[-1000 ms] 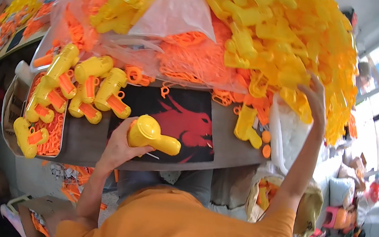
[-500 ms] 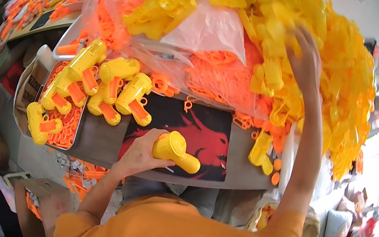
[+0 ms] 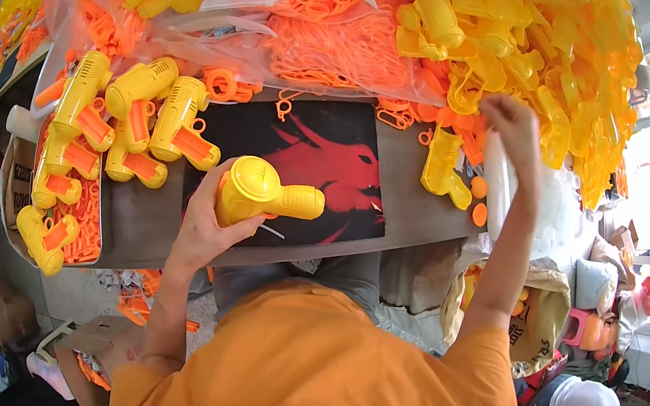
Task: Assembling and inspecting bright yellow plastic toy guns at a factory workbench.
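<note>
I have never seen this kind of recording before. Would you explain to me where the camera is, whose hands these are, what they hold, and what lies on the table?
There is no machine here: a person works with two bare hands. A wide fisheye camera on the person's head looks down, so straight edges appear bent.

The left hand holds a yellow dryer-shaped piece above a black mat with a red figure. The right hand is beside a large heap of yellow shells; whether it touches anything is unclear.

On the grey table, orange parts lie at the back among clear plastic. At left are several yellow pieces with orange handle insets.
</note>
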Action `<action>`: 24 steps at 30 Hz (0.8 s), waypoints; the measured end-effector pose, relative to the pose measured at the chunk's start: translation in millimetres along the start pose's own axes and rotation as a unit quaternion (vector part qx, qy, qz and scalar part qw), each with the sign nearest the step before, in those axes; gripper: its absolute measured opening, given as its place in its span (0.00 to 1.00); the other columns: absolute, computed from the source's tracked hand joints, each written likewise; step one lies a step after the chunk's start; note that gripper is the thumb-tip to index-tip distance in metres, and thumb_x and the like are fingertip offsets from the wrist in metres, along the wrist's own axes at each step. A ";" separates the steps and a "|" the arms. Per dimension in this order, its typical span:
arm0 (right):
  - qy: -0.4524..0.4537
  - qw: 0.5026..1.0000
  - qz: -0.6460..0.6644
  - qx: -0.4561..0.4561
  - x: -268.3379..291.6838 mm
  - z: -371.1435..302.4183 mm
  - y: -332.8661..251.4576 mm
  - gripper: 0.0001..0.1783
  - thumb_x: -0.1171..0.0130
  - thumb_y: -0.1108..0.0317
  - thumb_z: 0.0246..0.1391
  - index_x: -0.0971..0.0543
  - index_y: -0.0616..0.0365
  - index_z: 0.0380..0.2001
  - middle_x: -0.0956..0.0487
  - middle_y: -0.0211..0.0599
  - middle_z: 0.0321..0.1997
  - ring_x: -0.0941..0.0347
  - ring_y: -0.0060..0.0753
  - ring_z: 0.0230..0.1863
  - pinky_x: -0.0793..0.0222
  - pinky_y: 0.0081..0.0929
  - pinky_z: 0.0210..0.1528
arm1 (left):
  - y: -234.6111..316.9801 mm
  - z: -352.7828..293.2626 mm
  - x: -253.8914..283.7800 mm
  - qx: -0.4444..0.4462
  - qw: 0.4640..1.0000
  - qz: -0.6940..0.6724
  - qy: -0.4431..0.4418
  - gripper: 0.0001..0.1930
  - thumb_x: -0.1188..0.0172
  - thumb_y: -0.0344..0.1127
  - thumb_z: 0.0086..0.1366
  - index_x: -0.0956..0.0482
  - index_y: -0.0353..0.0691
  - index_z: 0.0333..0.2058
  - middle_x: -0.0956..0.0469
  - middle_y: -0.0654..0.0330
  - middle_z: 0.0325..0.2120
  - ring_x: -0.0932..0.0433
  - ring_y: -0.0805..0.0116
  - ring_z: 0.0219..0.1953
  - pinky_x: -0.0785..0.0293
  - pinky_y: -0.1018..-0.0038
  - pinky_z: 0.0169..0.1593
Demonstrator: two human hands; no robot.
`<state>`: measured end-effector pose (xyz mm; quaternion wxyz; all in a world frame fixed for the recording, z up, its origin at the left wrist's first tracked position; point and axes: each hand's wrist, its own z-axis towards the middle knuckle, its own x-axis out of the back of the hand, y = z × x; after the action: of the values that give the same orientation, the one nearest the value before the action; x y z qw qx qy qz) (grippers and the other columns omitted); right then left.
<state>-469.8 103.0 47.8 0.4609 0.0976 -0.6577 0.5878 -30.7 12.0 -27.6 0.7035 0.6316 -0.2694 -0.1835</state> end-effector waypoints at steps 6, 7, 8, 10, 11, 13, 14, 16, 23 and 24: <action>0.185 0.931 -0.252 0.189 -75.2 7.2 -10.6 0.10 0.39 0.64 0.52 0.17 0.59 0.33 0.22 0.39 0.36 0.27 0.36 0.43 0.34 0.34 0.45 | 13.2 -6.2 -11.0 -0.044 0.992 0.120 -0.010 0.36 0.24 0.30 0.45 0.32 0.38 0.54 0.25 0.59 0.44 0.24 0.65 0.46 0.29 0.70 0.52; 0.186 0.931 -0.249 0.191 -82.6 16.9 -6.3 0.10 0.39 0.64 0.52 0.17 0.59 0.33 0.22 0.39 0.36 0.27 0.36 0.43 0.34 0.34 0.45 | 15.2 -7.1 -13.6 -0.045 0.991 0.124 -0.007 0.36 0.24 0.30 0.45 0.32 0.38 0.54 0.25 0.59 0.44 0.24 0.65 0.46 0.29 0.70 0.52; 0.189 0.901 -0.352 0.170 -91.5 27.5 1.0 0.09 0.39 0.64 0.50 0.17 0.57 0.31 0.24 0.39 0.38 0.30 0.39 0.47 0.38 0.38 0.48 | 16.9 -8.1 -16.0 -0.049 0.992 0.117 0.004 0.36 0.24 0.29 0.45 0.31 0.38 0.53 0.25 0.59 0.44 0.24 0.66 0.46 0.29 0.70 0.52; 0.201 0.849 -0.464 0.151 -110.3 44.5 15.0 0.07 0.39 0.67 0.44 0.17 0.54 0.29 0.25 0.37 0.41 0.35 0.42 0.51 0.43 0.41 0.50 | 18.9 -13.4 -14.3 -0.051 0.992 0.116 0.024 0.35 0.24 0.29 0.44 0.31 0.37 0.52 0.25 0.59 0.43 0.25 0.67 0.47 0.29 0.71 0.52; 0.200 0.851 -0.459 0.157 -110.7 45.9 22.8 0.07 0.39 0.67 0.44 0.17 0.54 0.29 0.25 0.37 0.41 0.35 0.42 0.51 0.43 0.41 0.50 | 19.1 -17.2 -12.4 -0.027 0.995 0.084 0.042 0.35 0.24 0.28 0.44 0.31 0.37 0.52 0.25 0.60 0.43 0.25 0.68 0.46 0.29 0.71 0.52; 0.212 0.886 -0.389 0.135 -110.4 38.6 23.6 0.07 0.38 0.67 0.44 0.17 0.53 0.29 0.25 0.36 0.40 0.35 0.41 0.51 0.43 0.42 0.50 | 17.2 -26.8 -7.2 0.001 0.996 0.054 0.075 0.34 0.24 0.28 0.45 0.31 0.37 0.51 0.25 0.60 0.43 0.25 0.69 0.46 0.29 0.72 0.51; 0.171 0.900 -0.385 0.109 -105.2 35.3 23.6 0.08 0.38 0.66 0.44 0.17 0.52 0.30 0.25 0.34 0.42 0.35 0.40 0.52 0.44 0.42 0.51 | 15.9 -29.5 -2.9 -0.019 0.995 0.044 0.088 0.34 0.24 0.28 0.45 0.32 0.36 0.51 0.25 0.60 0.43 0.25 0.70 0.45 0.29 0.72 0.51; 0.134 0.930 -0.329 0.098 -92.6 22.2 10.3 0.08 0.38 0.66 0.44 0.17 0.52 0.30 0.25 0.33 0.43 0.35 0.39 0.52 0.45 0.42 0.52 | 13.9 -31.8 0.3 -0.036 0.994 0.034 0.098 0.34 0.24 0.27 0.45 0.32 0.36 0.51 0.24 0.60 0.42 0.25 0.71 0.45 0.28 0.73 0.51; 0.188 0.872 -0.428 0.148 -103.3 42.5 26.0 0.08 0.40 0.67 0.41 0.18 0.54 0.28 0.25 0.34 0.47 0.37 0.41 0.53 0.45 0.43 0.52 | 12.3 -14.4 -21.3 -0.038 0.997 0.014 0.060 0.37 0.23 0.30 0.45 0.34 0.37 0.53 0.24 0.59 0.44 0.25 0.71 0.47 0.29 0.72 0.52; 0.175 0.869 -0.434 0.162 -105.5 43.2 23.2 0.08 0.40 0.67 0.41 0.18 0.54 0.28 0.25 0.35 0.47 0.37 0.41 0.54 0.46 0.43 0.53 | 14.1 -12.9 -25.8 -0.055 0.996 0.010 0.066 0.39 0.22 0.31 0.44 0.34 0.37 0.55 0.24 0.59 0.45 0.25 0.70 0.48 0.29 0.72 0.53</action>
<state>-447.9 28.8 -39.1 0.7545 0.3418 -0.3538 0.4344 -44.3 39.6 -18.3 0.7554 0.5998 -0.2180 -0.1489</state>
